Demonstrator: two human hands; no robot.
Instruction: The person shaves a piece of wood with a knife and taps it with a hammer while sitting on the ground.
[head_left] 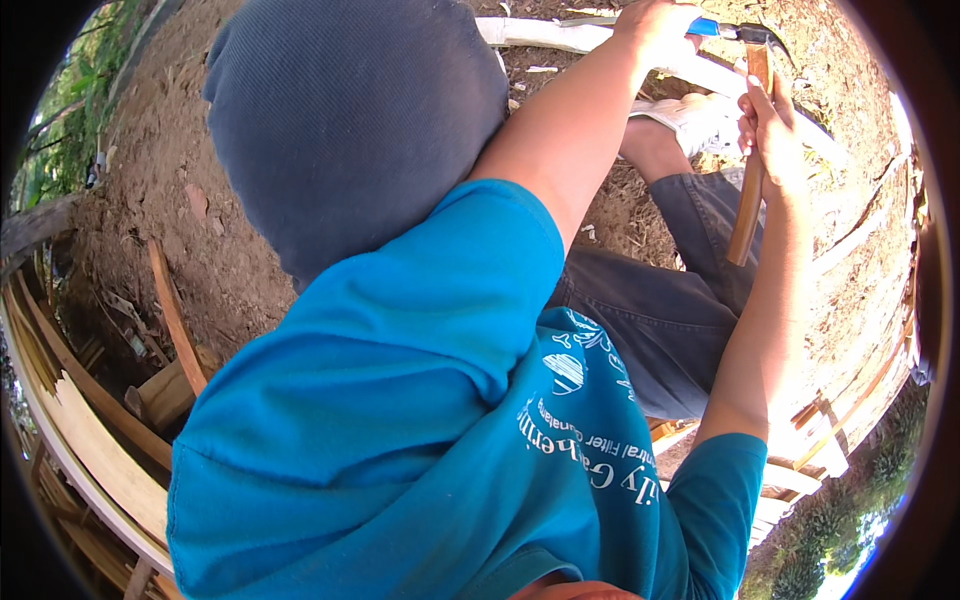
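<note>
Left fingers (682,14) have got a blue handle (704,27), pretty much crosswise to the hammer (750,188) gripped in the right fingers (763,106), just left of its head.

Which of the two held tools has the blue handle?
The tool in the left hand: its handle is blue, while the hammer in the right hand has a brown wooden handle.

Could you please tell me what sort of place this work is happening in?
Probably an outdoor work yard: bare soil with scattered wood chips, wooden planks at the lower left, and green foliage along the upper left edge.
</note>
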